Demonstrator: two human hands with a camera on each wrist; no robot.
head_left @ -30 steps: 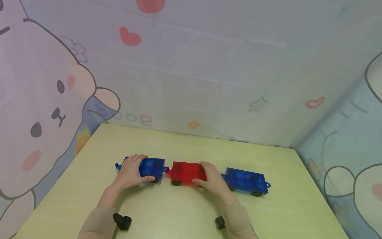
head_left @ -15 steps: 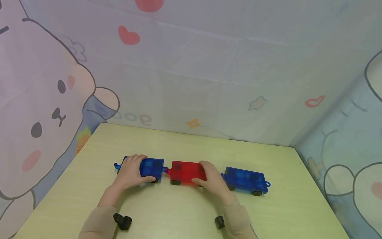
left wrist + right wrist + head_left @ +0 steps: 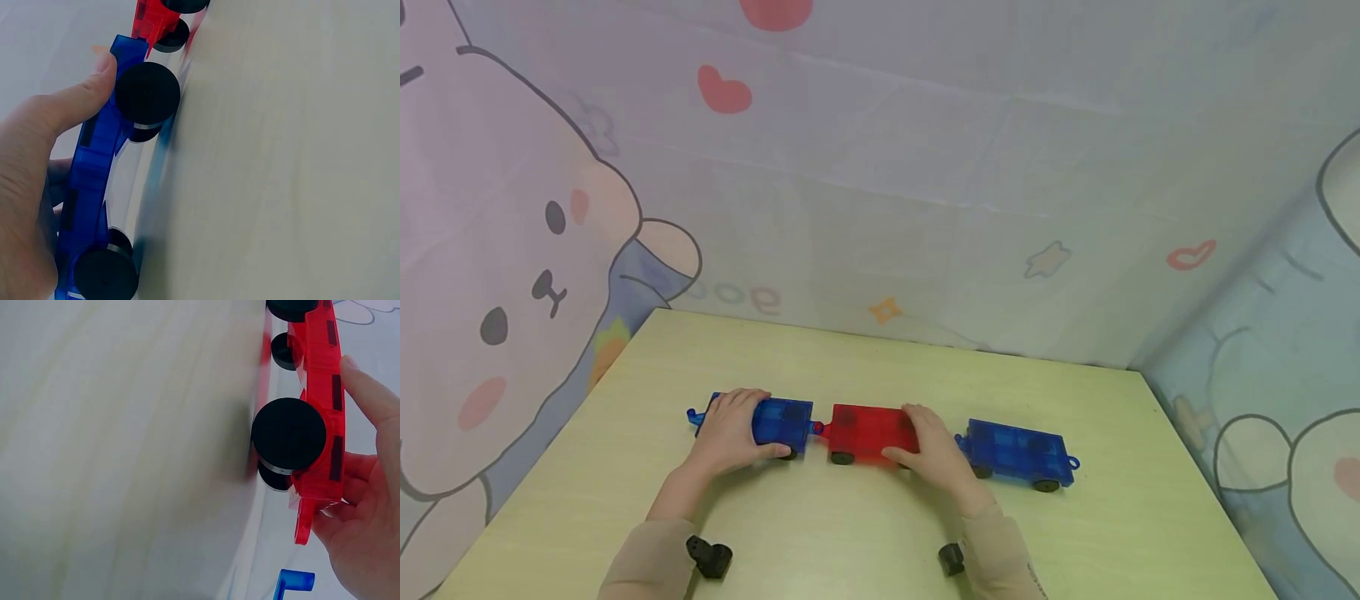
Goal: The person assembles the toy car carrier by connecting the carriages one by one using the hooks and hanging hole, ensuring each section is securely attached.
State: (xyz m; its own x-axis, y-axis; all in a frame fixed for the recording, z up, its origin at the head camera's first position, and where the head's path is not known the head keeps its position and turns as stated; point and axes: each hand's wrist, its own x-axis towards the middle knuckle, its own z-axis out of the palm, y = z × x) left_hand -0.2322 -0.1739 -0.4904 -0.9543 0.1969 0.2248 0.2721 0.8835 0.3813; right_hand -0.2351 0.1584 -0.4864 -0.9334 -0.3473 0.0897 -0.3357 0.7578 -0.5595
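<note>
Three see-through toy train cars with black wheels stand in a row on the table. My left hand (image 3: 727, 433) grips the left blue car (image 3: 781, 421), thumb on its near side and fingers over the top. My right hand (image 3: 936, 450) holds the red car (image 3: 871, 432) by its right end, covering part of it. Between these two cars, the red coupling overlaps the blue ring (image 3: 817, 427). In the left wrist view, the thumb presses the side of the blue car (image 3: 94, 165). The right wrist view has the red car (image 3: 322, 394) between thumb and fingers.
A second blue car (image 3: 1018, 452) stands to the right, its left end just behind my right wrist. The pale wooden table (image 3: 842, 533) ends at a printed cloth backdrop (image 3: 887, 167). A black wrist mount (image 3: 709, 557) sits at the left sleeve, another (image 3: 952, 559) at the right.
The red car has shifted very slightly left, and its coupling now shows over the blue ring. Both hands keep their holds; the right blue car stays put.
</note>
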